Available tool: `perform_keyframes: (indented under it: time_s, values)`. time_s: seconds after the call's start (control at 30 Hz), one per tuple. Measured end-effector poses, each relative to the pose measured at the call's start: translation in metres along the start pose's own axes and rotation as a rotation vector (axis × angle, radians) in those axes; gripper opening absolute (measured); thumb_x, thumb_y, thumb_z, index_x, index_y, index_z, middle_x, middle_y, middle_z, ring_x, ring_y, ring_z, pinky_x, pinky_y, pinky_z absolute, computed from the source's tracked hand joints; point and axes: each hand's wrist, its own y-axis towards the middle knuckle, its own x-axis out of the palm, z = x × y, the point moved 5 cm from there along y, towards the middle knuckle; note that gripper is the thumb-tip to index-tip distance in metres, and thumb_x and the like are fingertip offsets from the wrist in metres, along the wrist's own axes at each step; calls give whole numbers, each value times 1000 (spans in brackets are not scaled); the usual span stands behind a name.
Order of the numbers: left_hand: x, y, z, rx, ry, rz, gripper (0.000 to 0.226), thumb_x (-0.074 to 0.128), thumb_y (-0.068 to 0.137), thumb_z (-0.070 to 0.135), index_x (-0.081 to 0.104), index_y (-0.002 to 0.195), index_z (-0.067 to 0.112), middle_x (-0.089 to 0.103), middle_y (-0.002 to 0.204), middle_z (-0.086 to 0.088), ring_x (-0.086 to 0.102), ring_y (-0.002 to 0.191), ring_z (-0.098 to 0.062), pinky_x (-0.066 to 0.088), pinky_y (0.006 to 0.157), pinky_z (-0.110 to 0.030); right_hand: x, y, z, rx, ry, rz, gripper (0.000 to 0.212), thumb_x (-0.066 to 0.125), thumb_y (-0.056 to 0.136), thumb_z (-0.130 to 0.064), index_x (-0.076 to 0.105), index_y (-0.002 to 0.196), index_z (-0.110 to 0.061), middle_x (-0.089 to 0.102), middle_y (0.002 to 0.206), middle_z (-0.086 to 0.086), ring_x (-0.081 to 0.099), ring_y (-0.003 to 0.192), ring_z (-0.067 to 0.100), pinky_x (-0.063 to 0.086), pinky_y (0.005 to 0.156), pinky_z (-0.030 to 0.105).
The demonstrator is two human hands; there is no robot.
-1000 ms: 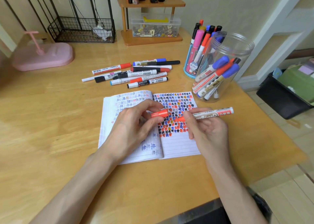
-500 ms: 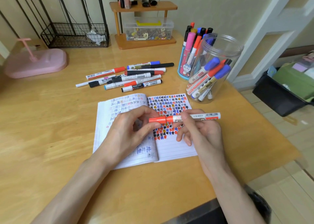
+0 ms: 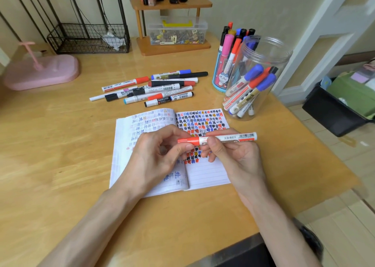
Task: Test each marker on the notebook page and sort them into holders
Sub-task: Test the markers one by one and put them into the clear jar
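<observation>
An open notebook [image 3: 207,173] lies on the wooden desk, its right page covered in red, blue and black test marks. Above it I hold a white marker [image 3: 233,138] with a red cap [image 3: 188,140], level and capped. My left hand [image 3: 158,157] pinches the red cap end. My right hand [image 3: 233,157] grips the white barrel. Several loose markers [image 3: 154,90] lie in a pile behind the notebook. A clear plastic jar [image 3: 261,49] at the right holds several markers, and a blue cartoon pen cup [image 3: 220,78] beside it holds more.
A pink stand [image 3: 42,72] sits at the far left. A wire basket [image 3: 89,39] and a wooden shelf [image 3: 172,5] over a clear box of small parts stand at the back. The desk's right edge drops to the floor, where a black bin [image 3: 334,116] stands.
The red cap, held apart from the marker a second ago, has been pushed onto the marker's tip. The marker now lies level between both hands.
</observation>
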Motion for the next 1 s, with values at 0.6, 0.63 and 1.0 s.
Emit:
perform_keyframes:
  time_s: [0.6, 0.63, 1.0]
  values:
    - [2, -1, 12, 34, 53, 111, 9, 77, 92, 29, 68, 90, 26, 63, 66, -2, 41, 55, -8, 38, 54, -24, -14, -3, -3, -164, -105, 243, 69, 81, 85, 1, 49, 139, -26, 61, 100, 14, 62, 59, 19, 55, 59, 31]
    - [3, -2, 14, 37, 55, 115, 9, 77, 92, 29, 69, 90, 26, 64, 66, 1, 42, 54, -8, 38, 54, -22, -11, -3, -4, -190, -172, 215, 66, 81, 86, 1, 54, 136, -31, 60, 99, 8, 63, 60, 20, 54, 59, 37]
    - [9, -3, 13, 4, -58, 49, 23, 78, 90, 49, 72, 96, 28, 74, 78, -9, 66, 72, -40, 50, 69, -56, 3, 0, -14, -503, -642, 109, 29, 80, 81, -1, 80, 104, -20, 56, 89, -3, 49, 60, 8, 40, 59, 15]
